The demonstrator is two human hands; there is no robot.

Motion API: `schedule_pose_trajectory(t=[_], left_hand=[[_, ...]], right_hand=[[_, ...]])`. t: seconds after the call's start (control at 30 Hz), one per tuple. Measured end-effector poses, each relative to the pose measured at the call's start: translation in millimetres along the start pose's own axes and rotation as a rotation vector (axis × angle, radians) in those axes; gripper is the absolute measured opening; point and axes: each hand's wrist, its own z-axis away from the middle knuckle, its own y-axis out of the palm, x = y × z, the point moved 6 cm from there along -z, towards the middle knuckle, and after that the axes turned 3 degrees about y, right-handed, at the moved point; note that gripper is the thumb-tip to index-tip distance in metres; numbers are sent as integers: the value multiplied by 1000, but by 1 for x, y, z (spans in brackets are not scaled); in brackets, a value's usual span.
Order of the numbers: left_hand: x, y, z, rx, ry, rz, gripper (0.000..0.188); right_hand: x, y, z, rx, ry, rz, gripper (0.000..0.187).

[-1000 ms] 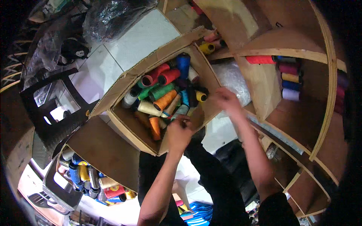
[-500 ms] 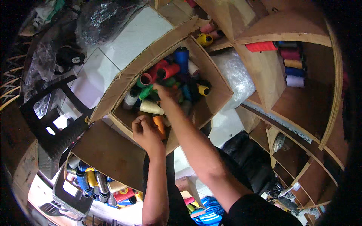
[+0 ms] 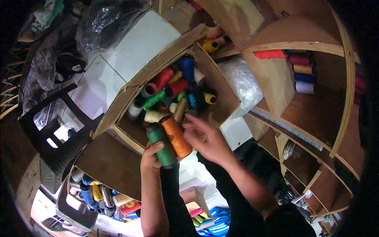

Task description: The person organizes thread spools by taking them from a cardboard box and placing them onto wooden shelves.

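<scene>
Left hand (image 3: 152,156) is gripping green spool (image 3: 164,149), thumb wrapped across it; orange spool (image 3: 176,136) is leaning tilted alongside. Right hand (image 3: 211,144) is holding its fingers loosely spread beside the orange spool; cannot tell if touching. Just beyond, open cardboard box (image 3: 223,77) is containing jumbled spools (image 3: 162,78): red, blue, green, white, yellow. Lower left, grey crate (image 3: 80,220) is holding mixed spools (image 3: 97,192). Farther right, wooden shelf unit (image 3: 272,87) is bearing stacked spools (image 3: 304,78).

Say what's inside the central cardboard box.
The cardboard box holds spools, including a red spool, a blue spool and a yellow spool. Whatever lies beneath is covered; the green spool in the left hand hides part of the near side.
</scene>
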Motion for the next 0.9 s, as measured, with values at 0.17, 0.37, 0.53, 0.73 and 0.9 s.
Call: schedule_pose_trajectory(t=[0.17, 0.37, 0.53, 0.73, 0.9], left_hand=[[-6, 30, 2, 165, 65, 115, 73], [0, 0, -6, 16, 113, 84, 72], [-12, -1, 6, 127, 132, 72, 77], [-11, 20, -2, 335, 191, 195, 83], [-9, 9, -4, 264, 253, 217, 85]], right_hand=[[-105, -36, -163, -353, 252, -333, 42], [-151, -26, -227, -445, 260, -44, 61], [-70, 11, -171, -238, 109, -183, 65], [-22, 64, -150, -759, -333, 62, 61], [-17, 44, -161, -617, -265, -78, 56]])
